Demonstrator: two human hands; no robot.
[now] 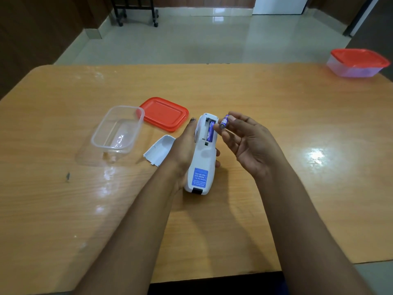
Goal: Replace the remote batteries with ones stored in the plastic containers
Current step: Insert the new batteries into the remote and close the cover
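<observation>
My left hand [185,149] holds a white remote [202,160] back side up over the table, its battery bay open. One blue battery [210,131] lies in the bay. My right hand [247,143] pinches a second blue battery [224,121] between thumb and fingertips, just right of the bay and apart from it. The remote's white battery cover [159,151] lies on the table left of my left hand. An open clear plastic container [117,129] sits further left, with nothing visible inside, and its red lid [164,113] rests beside it.
A second clear container with a red lid on [358,63] stands at the far right corner of the wooden table [297,167]. Beyond the table's far edge is tiled floor with a black wheeled stand [136,9].
</observation>
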